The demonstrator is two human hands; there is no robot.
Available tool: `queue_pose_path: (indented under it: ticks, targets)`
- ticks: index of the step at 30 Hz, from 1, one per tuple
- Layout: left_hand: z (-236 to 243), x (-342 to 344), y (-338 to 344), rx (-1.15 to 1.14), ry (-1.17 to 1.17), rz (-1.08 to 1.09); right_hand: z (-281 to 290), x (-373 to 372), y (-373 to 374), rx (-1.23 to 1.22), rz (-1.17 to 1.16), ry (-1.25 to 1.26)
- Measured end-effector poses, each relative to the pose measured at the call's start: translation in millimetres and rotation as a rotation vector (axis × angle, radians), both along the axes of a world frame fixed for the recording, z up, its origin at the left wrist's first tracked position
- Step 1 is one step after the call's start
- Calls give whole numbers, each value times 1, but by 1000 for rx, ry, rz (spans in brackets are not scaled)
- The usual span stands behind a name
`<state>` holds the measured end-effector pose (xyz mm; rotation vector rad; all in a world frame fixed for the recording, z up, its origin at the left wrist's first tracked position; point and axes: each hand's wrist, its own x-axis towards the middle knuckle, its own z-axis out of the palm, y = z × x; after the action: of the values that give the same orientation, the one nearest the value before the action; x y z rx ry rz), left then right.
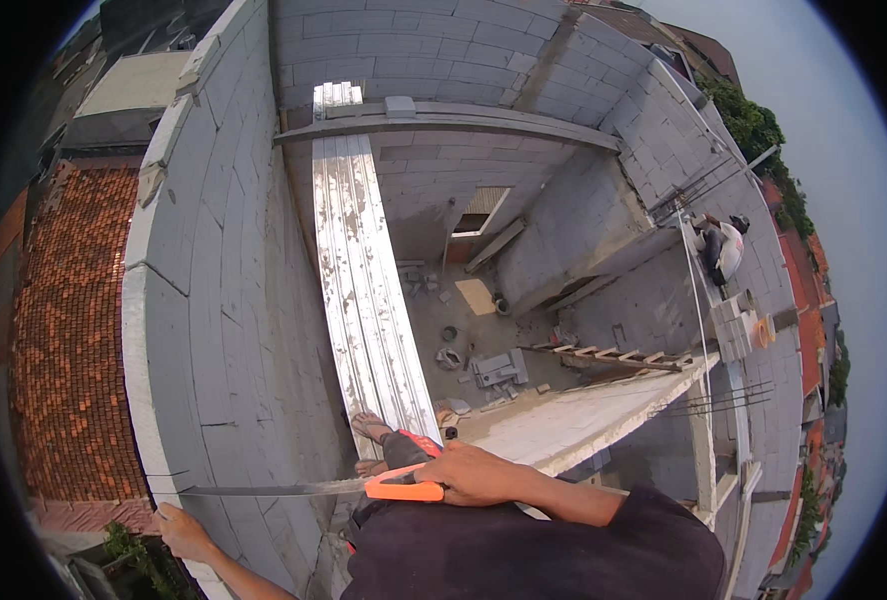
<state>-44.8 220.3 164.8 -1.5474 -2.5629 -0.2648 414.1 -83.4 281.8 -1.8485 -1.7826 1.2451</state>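
Note:
A handsaw with an orange handle (404,487) is gripped in my right hand (469,474), in front of my body. Its long thin blade (264,490) stretches left, the far end meeting the top edge of the pale grey block wall (136,330). My left hand (186,532) is on that same top edge, just nearer than the blade's tip, its fingers curled over the wall's outer side. Under me, a bare foot (369,427) rests at the near end of the long silvery metal sheets (364,270).
A deep drop lies right of the sheets, down to a floor with stacked blocks (501,368) and buckets. A beam (464,118) crosses the sheets' far part. A wooden ladder (614,355) leans below. Another person (724,248) crouches on the right wall. Tiled roofs (74,330) lie outside left.

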Motion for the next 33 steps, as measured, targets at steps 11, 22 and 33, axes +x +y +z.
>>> queue_pose_path:
  ticks: [11, 22, 33]
  targets:
    - [23, 13, -2, 161, -62, -47, -167, -17, -5, -88, -187, 236]
    - [19, 11, -2, 207, -85, -38, 58, -13, 7, -55, -7, -66]
    - [10, 6, -4, 213, -165, -86, 2, 77, -62, -63, -452, 61]
